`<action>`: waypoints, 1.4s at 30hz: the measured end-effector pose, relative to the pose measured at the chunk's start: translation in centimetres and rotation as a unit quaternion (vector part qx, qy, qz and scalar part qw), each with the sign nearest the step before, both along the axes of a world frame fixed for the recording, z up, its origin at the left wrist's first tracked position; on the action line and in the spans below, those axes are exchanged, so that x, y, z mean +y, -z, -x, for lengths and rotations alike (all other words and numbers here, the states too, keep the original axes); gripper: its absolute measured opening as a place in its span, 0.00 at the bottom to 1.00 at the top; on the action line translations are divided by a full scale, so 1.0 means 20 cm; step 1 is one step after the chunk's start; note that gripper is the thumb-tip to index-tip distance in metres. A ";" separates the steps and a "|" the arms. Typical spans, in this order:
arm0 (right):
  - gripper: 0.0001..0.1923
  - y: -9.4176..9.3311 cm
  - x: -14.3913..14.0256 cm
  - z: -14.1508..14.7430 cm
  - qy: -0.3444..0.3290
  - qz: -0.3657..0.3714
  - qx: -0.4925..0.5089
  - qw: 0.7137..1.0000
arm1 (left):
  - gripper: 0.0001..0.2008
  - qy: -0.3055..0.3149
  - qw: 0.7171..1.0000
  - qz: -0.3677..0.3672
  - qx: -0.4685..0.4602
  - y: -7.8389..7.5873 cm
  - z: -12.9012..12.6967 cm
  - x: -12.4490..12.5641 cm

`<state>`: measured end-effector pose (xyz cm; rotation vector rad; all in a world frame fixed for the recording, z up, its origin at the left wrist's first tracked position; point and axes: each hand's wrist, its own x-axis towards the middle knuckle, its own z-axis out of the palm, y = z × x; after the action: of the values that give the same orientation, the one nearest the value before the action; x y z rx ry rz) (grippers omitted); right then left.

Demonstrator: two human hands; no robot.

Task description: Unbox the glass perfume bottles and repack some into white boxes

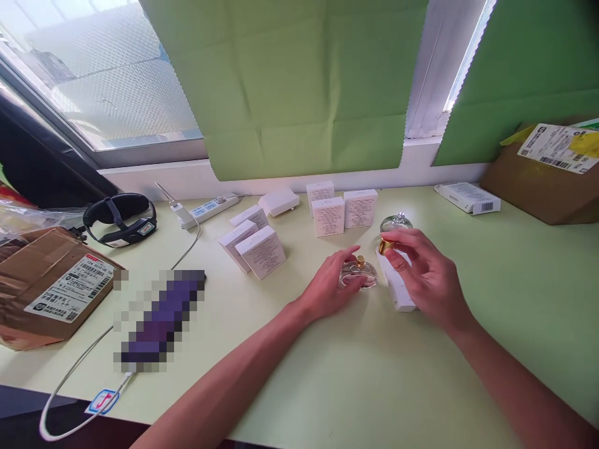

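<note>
Glass bottle (368,272) in left hand (328,285); gold cap (385,246) in right hand (429,274).

Bare forearms (253,358), pair, extended toward table's (374,386) far edge.
Left grip (330,284): low, curled, clasping. Right grip (433,284): raised, pinching.

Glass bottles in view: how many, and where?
2. Front bottle: between the left hand's thumb and fingers. Rear bottle: on the table, just beyond the right hand. Others might be hidden behind the white boxes.
</note>
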<state>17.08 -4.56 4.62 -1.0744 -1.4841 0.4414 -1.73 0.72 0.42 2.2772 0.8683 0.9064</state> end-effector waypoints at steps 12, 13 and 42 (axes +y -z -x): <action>0.14 0.03 -0.01 0.03 -0.034 -0.010 -0.098 0.995 | 0.31 0.019 1.000 -0.012 -0.019 0.00 -0.01 0.00; 0.14 0.04 0.00 0.03 -0.036 -0.015 -0.110 0.993 | 0.31 0.020 1.000 -0.013 -0.020 0.00 -0.01 0.00; 0.11 0.04 0.02 -0.04 -0.076 0.020 -0.153 0.985 | 0.29 0.059 0.998 -0.009 -0.018 -0.03 0.00 -0.02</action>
<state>17.95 -4.16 3.91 -1.1005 -1.8446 0.4289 -1.66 0.30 1.10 2.2940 0.7059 0.9025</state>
